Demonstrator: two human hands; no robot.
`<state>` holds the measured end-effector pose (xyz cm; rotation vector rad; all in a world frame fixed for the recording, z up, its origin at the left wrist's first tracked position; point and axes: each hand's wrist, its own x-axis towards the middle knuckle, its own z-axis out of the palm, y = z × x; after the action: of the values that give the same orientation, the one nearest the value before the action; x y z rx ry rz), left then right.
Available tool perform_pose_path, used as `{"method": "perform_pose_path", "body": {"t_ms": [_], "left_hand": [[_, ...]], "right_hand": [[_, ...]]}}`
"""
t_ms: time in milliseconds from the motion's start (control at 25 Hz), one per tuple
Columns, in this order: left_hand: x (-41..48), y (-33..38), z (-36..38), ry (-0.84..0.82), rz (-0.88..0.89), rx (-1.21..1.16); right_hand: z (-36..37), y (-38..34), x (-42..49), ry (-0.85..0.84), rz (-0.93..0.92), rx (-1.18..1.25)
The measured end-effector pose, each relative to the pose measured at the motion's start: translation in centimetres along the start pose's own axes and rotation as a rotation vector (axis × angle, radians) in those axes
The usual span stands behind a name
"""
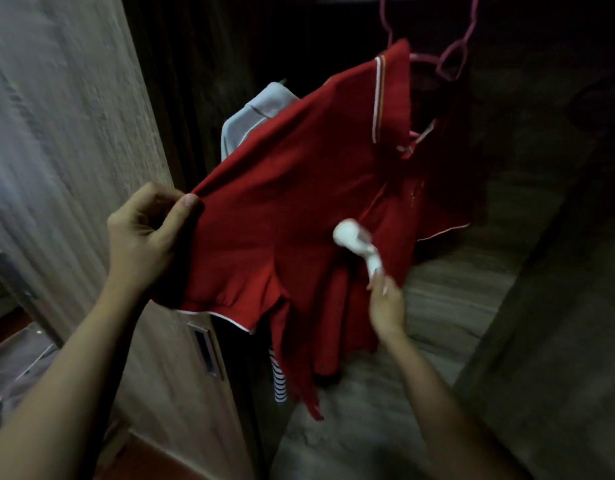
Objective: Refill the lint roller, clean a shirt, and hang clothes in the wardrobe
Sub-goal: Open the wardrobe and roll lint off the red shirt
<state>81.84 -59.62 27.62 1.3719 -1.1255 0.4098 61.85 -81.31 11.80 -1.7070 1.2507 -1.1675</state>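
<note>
A wooden wardrobe door [74, 133] fills the left side, with a recessed handle low on its edge. Just right of it, the person's left hand [147, 233] has its thumb and curled fingers clamped on the edge of a red shirt [299, 174], pulling the cloth out sideways so it lies stretched and fairly flat. The shirt, trimmed in white at collar and hems, is at the centre, in the open wardrobe. Behind its upper left edge a grey garment [257, 112] shows, and below its hem a bit of striped cloth [280, 382].

On the shirt's front, right of centre, rests a white lint roller [356, 242] with its head against the cloth. The right hand [385, 303] holds the roller by the end of its handle – the fingers are blurred, but they look closed around it. Up at the top right, a pink hanger [451, 60] carries the shirt's collar in the dark of the wardrobe.

The step in hand looks to be cleaning the shirt. The next move likely calls for rolling in steady strokes while the left hand keeps the cloth taut – without tugging the shirt off the hanger.
</note>
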Motion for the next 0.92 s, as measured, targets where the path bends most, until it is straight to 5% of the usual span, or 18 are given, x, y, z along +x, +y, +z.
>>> {"method": "perform_pose_path", "body": {"t_ms": [240,560,760,920], "left_hand": [[0.0,-0.4,-0.1,0.006,-0.017,-0.004],[0.0,-0.3,-0.3,0.002,-0.01,0.03],[-0.1,-0.2,-0.1,0.018,-0.034,0.029],[-0.2,-0.2,0.2,0.045,-0.034,0.041]], "right_hand": [[-5.3,-4.7,9.8,0.244,-0.044,0.037],[1.8,6.0,-2.4,-0.2,0.139,-0.01],[-2.3,0.1,7.2,0.126,0.031,-0.015],[-5.0,-4.2,13.0,0.222,-0.042,0.058]]}}
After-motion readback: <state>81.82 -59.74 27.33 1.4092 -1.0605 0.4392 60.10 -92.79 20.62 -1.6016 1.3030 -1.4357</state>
